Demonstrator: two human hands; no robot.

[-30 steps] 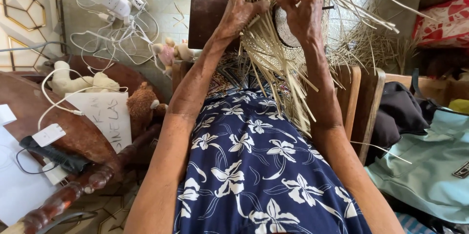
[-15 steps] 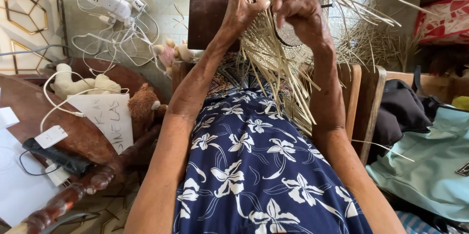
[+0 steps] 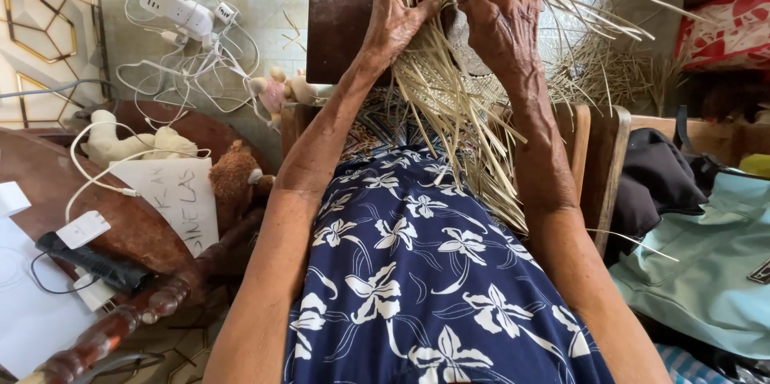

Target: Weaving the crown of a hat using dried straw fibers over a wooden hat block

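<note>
A half-woven piece of pale straw [image 3: 461, 103] hangs in front of me, its loose strips fanning down over my lap and out to the right. My left hand [image 3: 397, 19] pinches a bunch of strips at the piece's upper left edge. My right hand [image 3: 501, 11] grips the woven part higher up, fingers curled over the strips. Both forearms reach up from my lap, which is covered by a dark blue cloth with white flowers [image 3: 417, 288].
A brown wooden board [image 3: 345, 15] stands behind the weaving. On the left, a round wooden table [image 3: 48, 183] carries papers, a black case, cables and plush toys. A white power strip [image 3: 172, 7] with cords hangs on the wall. A teal bag [image 3: 706, 264] and dark clothes lie right.
My right hand has shifted a little rightward and up on the weaving, and my left hand has closed tighter on the strips. The rest is unchanged.
</note>
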